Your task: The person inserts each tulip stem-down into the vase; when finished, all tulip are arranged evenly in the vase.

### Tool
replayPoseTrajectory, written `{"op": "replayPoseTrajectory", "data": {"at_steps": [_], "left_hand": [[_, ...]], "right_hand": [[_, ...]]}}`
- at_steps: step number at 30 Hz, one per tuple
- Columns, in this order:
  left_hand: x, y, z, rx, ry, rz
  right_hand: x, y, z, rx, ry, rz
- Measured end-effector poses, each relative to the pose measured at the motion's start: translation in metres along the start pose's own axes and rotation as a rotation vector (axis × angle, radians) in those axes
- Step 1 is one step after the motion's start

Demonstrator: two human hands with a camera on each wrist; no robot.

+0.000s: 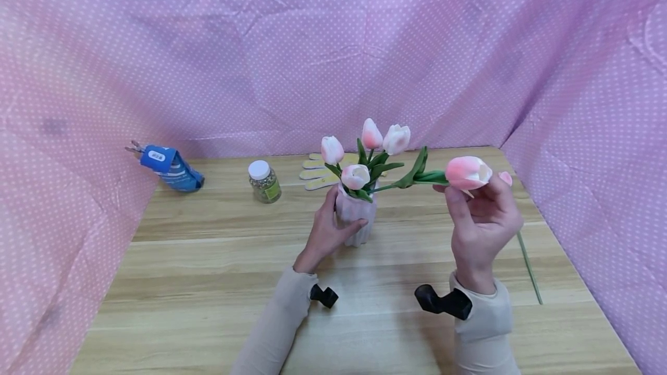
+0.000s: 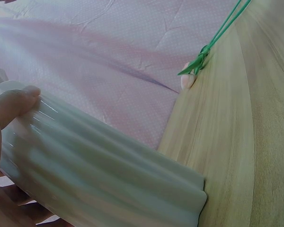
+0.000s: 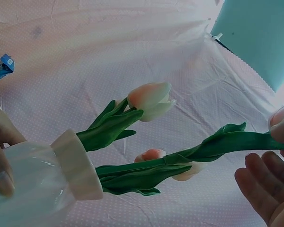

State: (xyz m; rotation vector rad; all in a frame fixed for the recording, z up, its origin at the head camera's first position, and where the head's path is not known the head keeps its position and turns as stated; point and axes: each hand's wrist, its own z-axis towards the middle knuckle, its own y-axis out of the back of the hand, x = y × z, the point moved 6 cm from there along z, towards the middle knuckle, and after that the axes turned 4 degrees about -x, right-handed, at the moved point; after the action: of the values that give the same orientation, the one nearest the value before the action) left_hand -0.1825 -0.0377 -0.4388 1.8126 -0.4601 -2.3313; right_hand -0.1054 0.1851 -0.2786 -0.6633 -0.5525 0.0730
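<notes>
A ribbed, pale pink vase (image 1: pixel 356 213) stands on the wooden table, and several pink-and-white tulips (image 1: pixel 356 177) rise from its mouth. My left hand (image 1: pixel 327 231) grips the vase's side, thumb across the front; the left wrist view shows the glossy vase wall (image 2: pixel 104 156) under that thumb. Off to the right, my right hand (image 1: pixel 483 227) pinches another tulip (image 1: pixel 468 173) close to its bloom. This tulip leans far sideways, its leafy stem (image 3: pixel 222 144) running back to the vase mouth in the right wrist view. Inside the vase, the stem ends are hidden.
A loose green stem (image 1: pixel 530 271) lies at the table's right, with a pink bloom (image 1: pixel 505 177) partly behind my right hand. Farther left are a white-capped jar (image 1: pixel 264 182) and a blue packet (image 1: pixel 174 169). A yellow-and-white glove (image 1: pixel 318 172) lies behind the vase.
</notes>
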Motion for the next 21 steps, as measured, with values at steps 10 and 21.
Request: {"op": "replayPoseTrajectory", "data": {"at_steps": [10, 21], "left_hand": [[0.0011, -0.0004, 0.0, 0.001, 0.0, -0.003], [0.0002, 0.0, -0.0004, 0.004, -0.002, 0.004]], "right_hand": [[0.0009, -0.0011, -0.0018, -0.026, 0.017, -0.039], [-0.0051, 0.0039, -0.0053, -0.04, -0.007, -0.04]]}}
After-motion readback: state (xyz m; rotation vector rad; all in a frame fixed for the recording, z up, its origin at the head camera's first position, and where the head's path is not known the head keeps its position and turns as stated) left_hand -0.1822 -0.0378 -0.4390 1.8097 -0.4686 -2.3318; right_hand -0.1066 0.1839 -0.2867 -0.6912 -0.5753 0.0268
